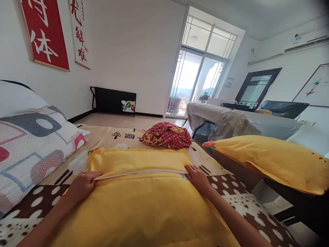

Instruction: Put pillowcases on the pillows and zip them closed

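Note:
A yellow pillow (144, 202) lies across the bed in front of me, with a white zipper strip (151, 170) running over it from side to side. My left hand (81, 187) grips its left edge, the fingers curled over the cloth at the strip's left end. At the opposite edge my right hand (199, 178) holds the cloth near the strip's right end, thumb side hidden. Beyond the strip, a flat yellow flap (138, 157) reaches away from me. The pillow's underside is hidden.
A crumpled red plaid cloth (169, 134) lies beyond the pillow on the patterned bedspread (102, 135). Patterned white bedding (36, 144) is piled at left. Another yellow pillow (269, 159) rests at right. Farther back stands a table under plastic sheeting (221, 118).

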`<act>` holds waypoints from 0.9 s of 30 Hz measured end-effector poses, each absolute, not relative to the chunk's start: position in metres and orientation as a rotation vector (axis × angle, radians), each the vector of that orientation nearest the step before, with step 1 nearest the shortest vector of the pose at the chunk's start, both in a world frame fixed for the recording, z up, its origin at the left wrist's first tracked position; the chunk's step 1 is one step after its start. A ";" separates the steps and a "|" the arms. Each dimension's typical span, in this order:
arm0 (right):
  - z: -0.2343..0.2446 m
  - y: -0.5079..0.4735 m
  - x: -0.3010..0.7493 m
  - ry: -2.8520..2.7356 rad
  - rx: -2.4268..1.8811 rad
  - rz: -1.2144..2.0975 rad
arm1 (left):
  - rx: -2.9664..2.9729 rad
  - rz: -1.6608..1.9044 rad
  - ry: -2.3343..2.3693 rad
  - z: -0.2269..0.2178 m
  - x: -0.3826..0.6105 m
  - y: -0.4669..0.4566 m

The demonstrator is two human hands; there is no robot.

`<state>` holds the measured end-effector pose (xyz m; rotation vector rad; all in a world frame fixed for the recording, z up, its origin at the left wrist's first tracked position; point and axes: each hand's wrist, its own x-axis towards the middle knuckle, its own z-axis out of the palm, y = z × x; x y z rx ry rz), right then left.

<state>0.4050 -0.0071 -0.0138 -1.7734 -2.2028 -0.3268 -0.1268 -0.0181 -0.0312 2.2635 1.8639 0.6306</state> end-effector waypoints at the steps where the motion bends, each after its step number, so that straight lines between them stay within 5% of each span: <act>1: -0.007 -0.009 0.401 -2.155 -1.775 -0.283 | 2.209 0.621 1.849 -0.027 -0.129 -0.017; 13: 0.060 -0.061 0.226 -2.546 -1.455 0.234 | 2.171 0.104 1.342 0.055 -0.131 -0.003; 21: 0.042 -0.058 0.125 -2.714 -1.108 0.185 | 1.987 0.701 1.282 0.053 -0.137 -0.005; 27: 0.023 -0.042 0.067 -2.746 -0.902 0.016 | 1.957 0.562 1.210 0.025 -0.163 -0.010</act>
